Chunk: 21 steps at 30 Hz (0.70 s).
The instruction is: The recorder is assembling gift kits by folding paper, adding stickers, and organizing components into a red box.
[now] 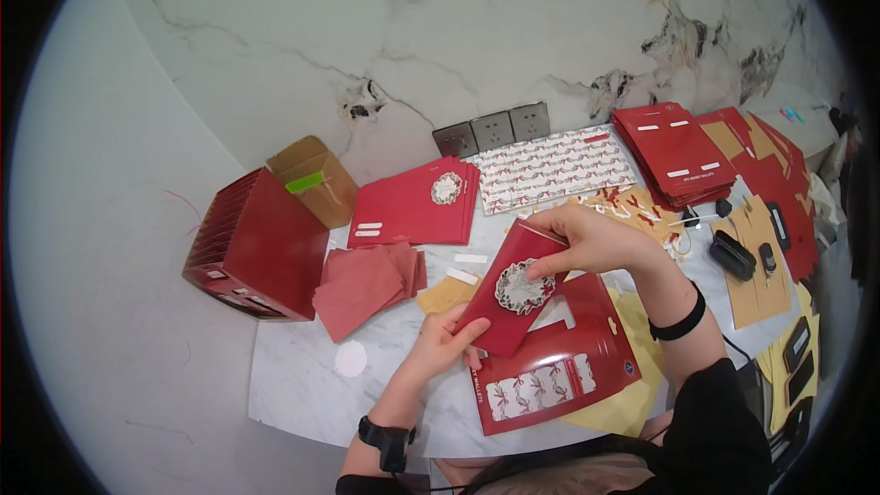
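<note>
Both my hands hold a slim red card wallet (502, 325) tilted above the table. A round white lacy ornament with a dark edge (525, 286) sits on its front. My left hand (438, 346) pinches the lower left corner, thumb on top. At the upper right end, my right hand (587, 240) is closed round the edge, its thumb against the ornament. Directly below lies a flat red printed packet (600, 335) with a cut-out window and a ribbon-patterned panel (541, 391); the wallet covers part of it.
At left stand a red slotted box (280, 252) and a brown carton (327, 185). Reddish paper sheets (367, 289), red folders (403, 202) and a patterned sheet (555, 170) lie beyond my hands. Red packets (674, 151) are stacked at right, near a black case (731, 255).
</note>
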Each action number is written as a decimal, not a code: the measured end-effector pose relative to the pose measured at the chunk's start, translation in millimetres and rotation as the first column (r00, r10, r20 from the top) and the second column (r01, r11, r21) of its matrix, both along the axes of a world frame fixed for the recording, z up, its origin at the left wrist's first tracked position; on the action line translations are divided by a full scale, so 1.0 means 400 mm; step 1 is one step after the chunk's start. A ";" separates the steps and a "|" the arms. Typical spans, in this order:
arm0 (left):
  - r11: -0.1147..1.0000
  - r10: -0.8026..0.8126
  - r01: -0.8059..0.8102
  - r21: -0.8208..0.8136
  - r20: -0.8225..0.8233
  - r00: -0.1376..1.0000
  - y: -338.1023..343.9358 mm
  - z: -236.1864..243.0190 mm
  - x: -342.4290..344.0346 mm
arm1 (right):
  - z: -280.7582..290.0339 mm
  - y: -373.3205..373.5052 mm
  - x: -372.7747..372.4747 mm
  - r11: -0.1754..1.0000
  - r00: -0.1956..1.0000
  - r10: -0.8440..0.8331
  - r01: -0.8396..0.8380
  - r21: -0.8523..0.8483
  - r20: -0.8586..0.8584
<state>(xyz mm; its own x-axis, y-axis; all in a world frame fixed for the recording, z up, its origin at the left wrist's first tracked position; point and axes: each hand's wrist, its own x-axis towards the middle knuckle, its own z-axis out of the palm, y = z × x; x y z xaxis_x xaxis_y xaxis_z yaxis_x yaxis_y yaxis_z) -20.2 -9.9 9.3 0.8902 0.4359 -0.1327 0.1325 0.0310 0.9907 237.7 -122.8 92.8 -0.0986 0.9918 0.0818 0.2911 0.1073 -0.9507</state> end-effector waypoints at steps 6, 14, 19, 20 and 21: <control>0.995 0.079 -0.074 -0.063 0.084 0.993 0.014 -0.013 0.007 | 0.003 0.004 -0.011 0.996 0.992 -0.092 0.093 0.013 -0.086; 0.959 0.272 -0.193 -0.207 0.490 0.828 0.003 -0.053 0.022 | -0.015 0.023 -0.044 0.986 0.899 -0.153 0.167 -0.001 -0.411; 0.926 0.207 -0.085 -0.367 0.306 0.929 0.001 0.009 0.015 | -0.032 0.032 -0.047 0.985 0.899 -0.138 0.169 0.038 -0.415; 0.948 0.182 -0.076 -0.311 0.329 0.927 0.012 -0.002 0.008 | -0.031 0.034 -0.053 0.985 0.900 -0.136 0.166 0.038 -0.415; 0.965 0.155 -0.066 -0.253 0.350 0.924 0.018 -0.008 0.003 | -0.031 0.037 -0.061 0.981 0.898 -0.120 0.172 0.085 -0.424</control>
